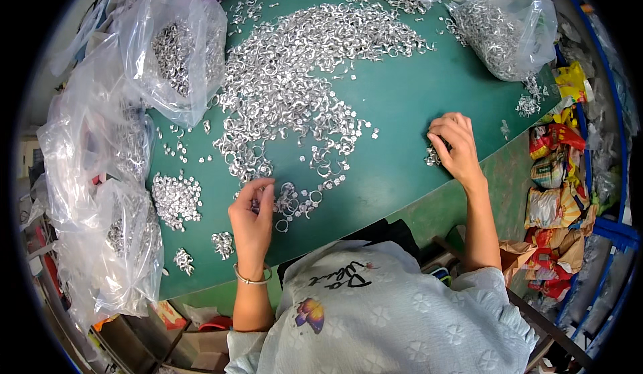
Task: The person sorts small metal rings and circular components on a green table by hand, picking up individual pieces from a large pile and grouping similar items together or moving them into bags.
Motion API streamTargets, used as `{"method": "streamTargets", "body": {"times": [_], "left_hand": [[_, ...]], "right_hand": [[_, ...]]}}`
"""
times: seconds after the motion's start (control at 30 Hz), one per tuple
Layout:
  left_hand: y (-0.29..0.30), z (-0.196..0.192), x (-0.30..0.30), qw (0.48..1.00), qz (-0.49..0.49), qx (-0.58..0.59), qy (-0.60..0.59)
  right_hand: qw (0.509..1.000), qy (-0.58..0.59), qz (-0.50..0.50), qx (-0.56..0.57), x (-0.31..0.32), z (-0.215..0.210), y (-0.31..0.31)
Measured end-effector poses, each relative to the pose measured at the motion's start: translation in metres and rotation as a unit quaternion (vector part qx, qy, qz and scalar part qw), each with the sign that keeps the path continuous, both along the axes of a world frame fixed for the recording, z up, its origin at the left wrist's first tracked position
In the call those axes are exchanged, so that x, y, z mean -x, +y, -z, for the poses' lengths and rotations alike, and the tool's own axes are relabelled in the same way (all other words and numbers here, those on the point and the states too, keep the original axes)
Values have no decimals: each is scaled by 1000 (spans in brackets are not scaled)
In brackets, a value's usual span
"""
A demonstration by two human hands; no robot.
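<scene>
The two hands are well apart, both over the green table (395,113). The left hand (252,208) is curled, thumb and fingers drawn toward each other, with silvery bits showing at the palm; whether it truly grips any, I cannot tell. The right hand (455,145) bends its fingers over a little clump (432,157) near the table's edge, and its fingertips are partly hidden, so I cannot tell how firmly it holds them.

Just right of the left hand lie loose rings (288,203) mixed with small flower-shaped bits (328,185). Beyond both hands spreads the big heap (281,79) of the same silvery pieces, with bare table between it and the right hand. Left of the left hand sits a pile (176,200) of the flower-shaped bits; nearer the person are two small clusters (223,245).

By my reading, this is hand sorting midway: pieces drawn off the heap and gathered into small lots, with plenty left. The next move seems to call for a light fingertip pinch, parting tangled rings from bits without scattering the lots.

Farther out, clear bags (174,52) of pieces stand past the left hand, and another bag (502,36) beyond the right.
</scene>
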State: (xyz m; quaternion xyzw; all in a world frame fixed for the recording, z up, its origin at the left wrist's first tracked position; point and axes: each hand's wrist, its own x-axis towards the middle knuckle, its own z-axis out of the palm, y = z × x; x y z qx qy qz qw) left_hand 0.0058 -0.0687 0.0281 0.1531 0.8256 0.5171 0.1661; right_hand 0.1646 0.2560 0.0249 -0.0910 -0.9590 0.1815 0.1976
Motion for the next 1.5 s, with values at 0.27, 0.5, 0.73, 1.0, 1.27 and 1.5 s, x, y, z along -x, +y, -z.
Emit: {"method": "streamTargets", "body": {"times": [0.27, 0.5, 0.73, 1.0, 1.27, 1.5], "left_hand": [[-11, 0, -10, 1000, -22, -10, 16], [-19, 1, -21, 998, -49, -15, 32], [-47, 8, -29, 995, -99, -22, 26], [-73, 9, -44, 990, -130, 28, 35], [-49, 5, -47, 994, -62, 71, 53], [-55, 15, -44, 958, -94, 226, 151]], "right_hand": [[996, 10, 69, -55, -16, -2, -12], [996, -53, 71, -23, -6, 22, -3], [992, 8, 120, -36, 6, 37, 41], [974, 71, 131, -173, 27, 18, 32], [985, 8, -170, -12, 98, 5, -129], [994, 6, -93, -59, 88, 17, -105]]}}
